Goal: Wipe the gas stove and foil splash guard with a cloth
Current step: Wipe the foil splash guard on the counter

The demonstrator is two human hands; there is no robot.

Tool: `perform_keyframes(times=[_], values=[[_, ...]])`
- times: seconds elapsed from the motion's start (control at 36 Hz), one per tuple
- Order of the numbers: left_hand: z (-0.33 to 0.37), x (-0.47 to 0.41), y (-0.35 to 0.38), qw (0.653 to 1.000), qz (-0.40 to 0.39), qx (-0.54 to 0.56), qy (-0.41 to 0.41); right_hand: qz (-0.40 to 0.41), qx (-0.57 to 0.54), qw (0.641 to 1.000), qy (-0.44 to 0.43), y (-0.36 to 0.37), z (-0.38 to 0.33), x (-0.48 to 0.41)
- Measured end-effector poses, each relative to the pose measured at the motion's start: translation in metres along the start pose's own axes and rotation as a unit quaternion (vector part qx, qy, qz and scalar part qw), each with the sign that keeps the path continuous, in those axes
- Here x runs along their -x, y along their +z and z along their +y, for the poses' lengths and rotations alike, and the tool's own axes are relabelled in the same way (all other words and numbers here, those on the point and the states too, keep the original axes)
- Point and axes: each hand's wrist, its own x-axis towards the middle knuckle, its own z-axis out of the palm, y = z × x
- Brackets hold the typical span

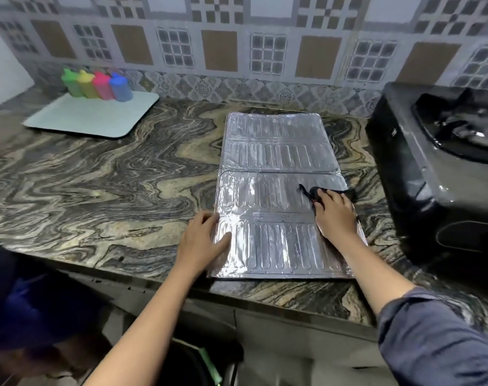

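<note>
The silver foil splash guard lies flat and folded on the marbled counter, ribbed side up. My left hand presses with straight fingers on its near left edge. My right hand lies flat on a black cloth at the guard's right side, pressing the cloth against the foil. Most of the cloth is hidden under my fingers; a dark end sticks out to the left. The black gas stove stands at the right edge of the view, apart from both hands.
A pale tray at the back left carries several coloured bottles. The patterned tiled wall runs behind the counter. The counter's front edge crosses below the foil.
</note>
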Motion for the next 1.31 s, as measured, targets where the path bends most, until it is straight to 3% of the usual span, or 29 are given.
perform_keyframes(times=[0.17, 0.31, 0.56, 0.78, 0.89, 1.08, 1.22, 1.31], values=[[-0.006, 0.033, 0.014, 0.992, -0.046, -0.116, 0.017, 0.020, -0.027, 0.996, 0.078, 0.012, -0.029, 0.003], [-0.008, 0.029, 0.018, 0.989, -0.053, -0.139, 0.016, 0.012, -0.032, 0.998, 0.047, 0.026, -0.071, 0.002], [-0.008, 0.030, 0.019, 0.991, -0.052, -0.126, 0.005, -0.092, 0.001, 0.984, -0.152, 0.054, -0.143, -0.002], [-0.006, 0.030, 0.019, 0.990, -0.051, -0.128, -0.002, -0.176, 0.024, 0.919, -0.351, 0.038, -0.113, 0.012], [-0.005, 0.032, 0.018, 0.991, -0.056, -0.119, -0.002, -0.169, 0.026, 0.939, -0.297, 0.015, -0.063, 0.021], [-0.005, 0.032, 0.018, 0.991, -0.056, -0.121, 0.000, -0.071, 0.032, 0.994, -0.080, -0.016, 0.024, 0.048], [-0.003, 0.034, 0.019, 0.992, -0.050, -0.120, 0.000, -0.004, 0.044, 0.999, 0.017, -0.004, 0.011, 0.076], [-0.003, 0.034, 0.016, 0.992, -0.055, -0.116, 0.004, -0.001, 0.031, 0.999, 0.021, 0.004, -0.011, 0.086]])
